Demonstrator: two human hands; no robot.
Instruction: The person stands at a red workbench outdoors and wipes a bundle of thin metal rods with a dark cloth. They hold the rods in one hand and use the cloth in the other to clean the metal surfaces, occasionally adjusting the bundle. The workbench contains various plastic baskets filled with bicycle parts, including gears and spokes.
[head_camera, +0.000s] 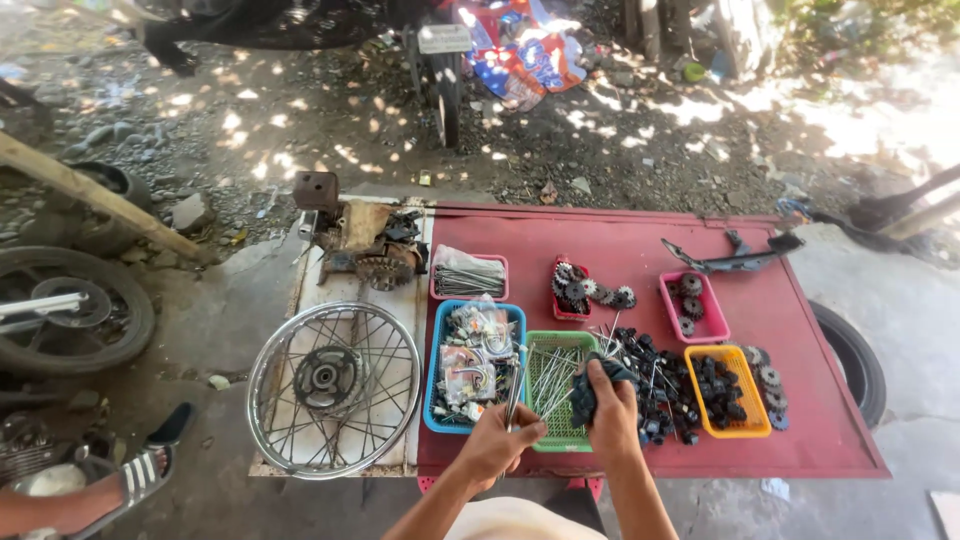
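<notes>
I am gripping a spoke (514, 396) in my left hand (497, 440) and a dark rag (590, 385) in my right hand (612, 415), over the green basket (556, 440) on the red table (800, 420).

Outdoor motorcycle repair workshop: spoked wheel (334, 388), gears (592, 290), tyres (853, 360) on dirt.

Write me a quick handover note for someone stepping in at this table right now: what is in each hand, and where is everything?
Left hand: closed on a few thin metal spokes, held over the green basket.
Right hand: gripping a dark cloth at the spokes' upper ends.
More loose spokes lie in the green basket; a bagged bundle sits in the pink tray behind.
Spoked wheel lies flat to the left, beside the blue basket of packets.
Done: I cannot tell how many spokes have been handled.
Left: judging by the basket, many spokes remain.
</notes>
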